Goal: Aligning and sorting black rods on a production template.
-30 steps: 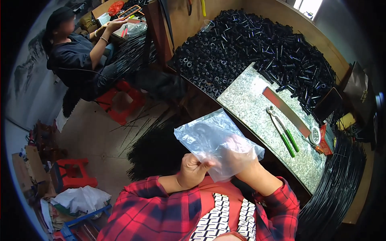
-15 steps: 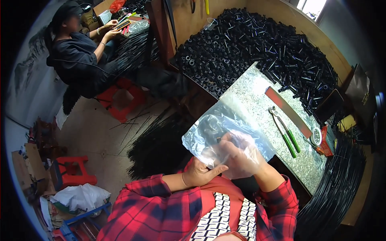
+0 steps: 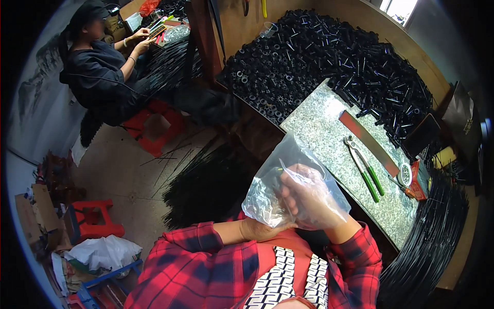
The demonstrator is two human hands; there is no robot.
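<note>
A clear plastic bag (image 3: 262, 193) is held up in front of my chest, at the near edge of the worktop. My left hand (image 3: 260, 230) grips the bag's lower side, with its fingers partly hidden by the plastic. My right hand (image 3: 303, 193) is inside the bag, seen through the film. Its fingers are curled into a fist, and a small dark bit shows beside the thumb; what it grips cannot be made out. To the right, on the speckled worktop (image 3: 321, 121), lie green-handled pincers (image 3: 364, 170) and a long reddish-brown flat strip (image 3: 370, 144).
A large heap of black parts (image 3: 355, 62) fills the wooden-walled bin behind the worktop. Bundles of thin black rods (image 3: 432, 237) stand at right, with others (image 3: 206, 185) at left. Red stools (image 3: 95, 219) stand on the floor. A co-worker (image 3: 100, 67) sits at the far left.
The bag has shifted, its upper part now more upright and gathered around my right hand. My left hand has slid slightly right and lower under the bag, its thumb now less visible.
</note>
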